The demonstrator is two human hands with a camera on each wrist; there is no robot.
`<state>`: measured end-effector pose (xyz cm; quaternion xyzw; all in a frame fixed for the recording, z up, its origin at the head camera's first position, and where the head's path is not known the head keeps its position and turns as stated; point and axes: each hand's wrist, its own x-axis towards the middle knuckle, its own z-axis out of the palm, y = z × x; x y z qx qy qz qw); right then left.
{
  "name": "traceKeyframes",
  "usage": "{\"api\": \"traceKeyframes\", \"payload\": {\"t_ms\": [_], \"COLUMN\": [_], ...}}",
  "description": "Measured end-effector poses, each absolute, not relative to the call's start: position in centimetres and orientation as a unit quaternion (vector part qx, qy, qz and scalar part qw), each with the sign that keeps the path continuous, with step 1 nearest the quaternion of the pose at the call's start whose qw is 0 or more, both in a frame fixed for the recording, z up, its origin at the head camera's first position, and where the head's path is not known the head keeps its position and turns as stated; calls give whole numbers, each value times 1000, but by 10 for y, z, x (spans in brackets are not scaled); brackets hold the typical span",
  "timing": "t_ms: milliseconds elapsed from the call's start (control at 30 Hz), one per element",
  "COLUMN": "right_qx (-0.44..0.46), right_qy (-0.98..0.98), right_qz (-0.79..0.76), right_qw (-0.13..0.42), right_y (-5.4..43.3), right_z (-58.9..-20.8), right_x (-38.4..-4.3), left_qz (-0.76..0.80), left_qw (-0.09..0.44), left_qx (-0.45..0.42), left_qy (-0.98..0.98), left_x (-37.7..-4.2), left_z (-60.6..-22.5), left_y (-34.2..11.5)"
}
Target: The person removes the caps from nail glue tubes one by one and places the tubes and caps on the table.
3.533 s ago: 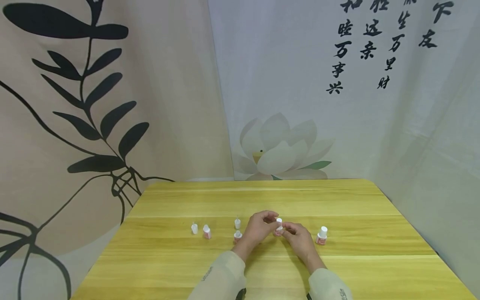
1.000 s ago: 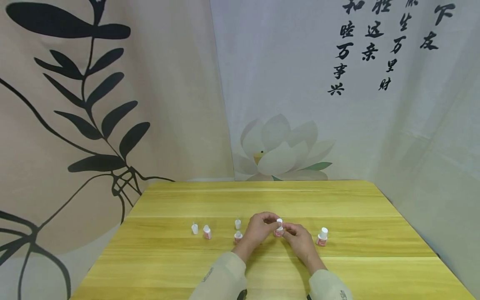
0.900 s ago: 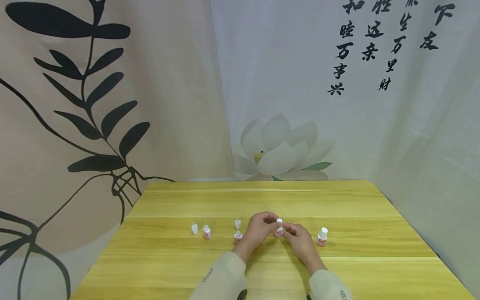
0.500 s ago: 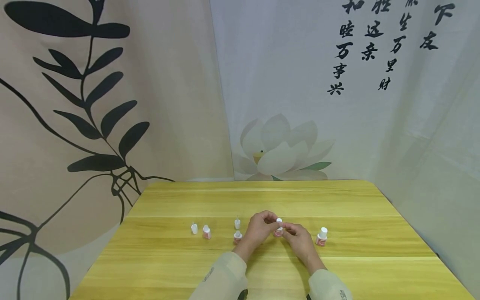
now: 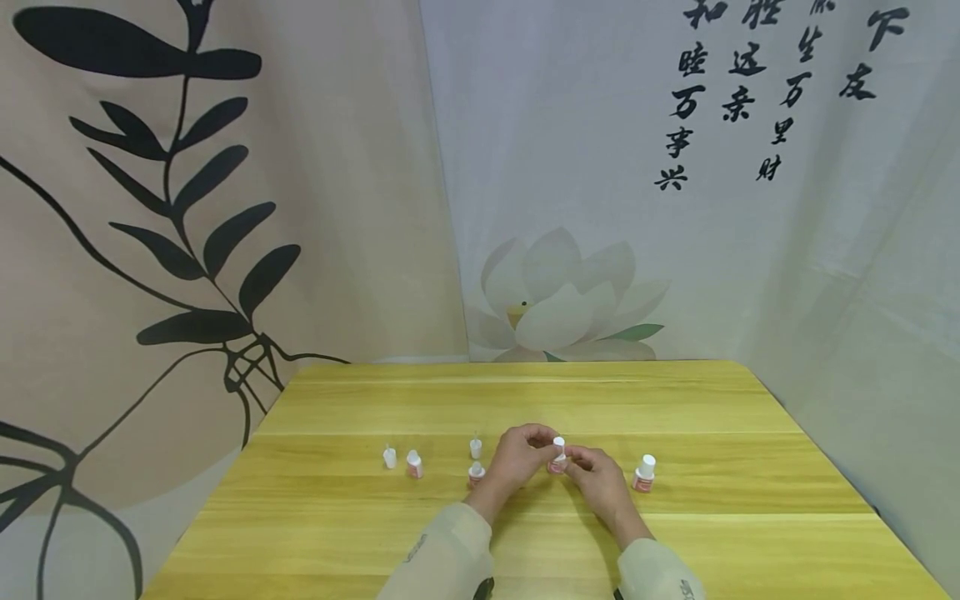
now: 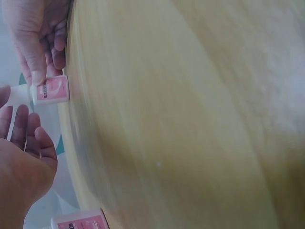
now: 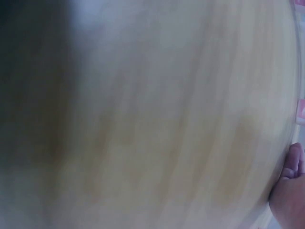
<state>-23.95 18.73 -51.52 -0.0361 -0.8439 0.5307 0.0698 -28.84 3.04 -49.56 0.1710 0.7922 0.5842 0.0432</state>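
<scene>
A small bottle [image 5: 557,467] with a white cap and pink label stands between both hands in the head view. My left hand [image 5: 517,457] pinches its white cap [image 5: 558,442] between thumb and fingers. My right hand [image 5: 597,480] pinches the bottle's body from the right. In the left wrist view, the pink label [image 6: 53,89] shows beside the right hand's thumb [image 6: 37,76], while the left hand [image 6: 24,164] is at the cap, its other fingers spread. Only part of a hand [image 7: 289,191] shows at the right edge of the right wrist view.
Left of the hands, two uncapped bottles [image 5: 415,464] [image 5: 476,473] stand near two white caps [image 5: 389,457] [image 5: 476,448] with thin stems pointing up. A capped bottle [image 5: 644,473] stands to the right. All are on a wooden table [image 5: 375,533] before a printed curtain [image 5: 360,183].
</scene>
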Motion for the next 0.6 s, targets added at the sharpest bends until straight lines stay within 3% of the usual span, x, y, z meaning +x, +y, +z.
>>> {"api": "traceKeyframes", "payload": {"t_ms": [600], "right_qx": [-34], "right_qy": [-850], "right_qz": [520], "right_qw": [75], "right_y": [187], "right_z": [-515], "right_x": [-239], "left_qz": [596], "left_qw": [55], "left_qx": [156], "left_qy": [786], "left_x": [-286], "left_z": [-496], "left_y": [30]}}
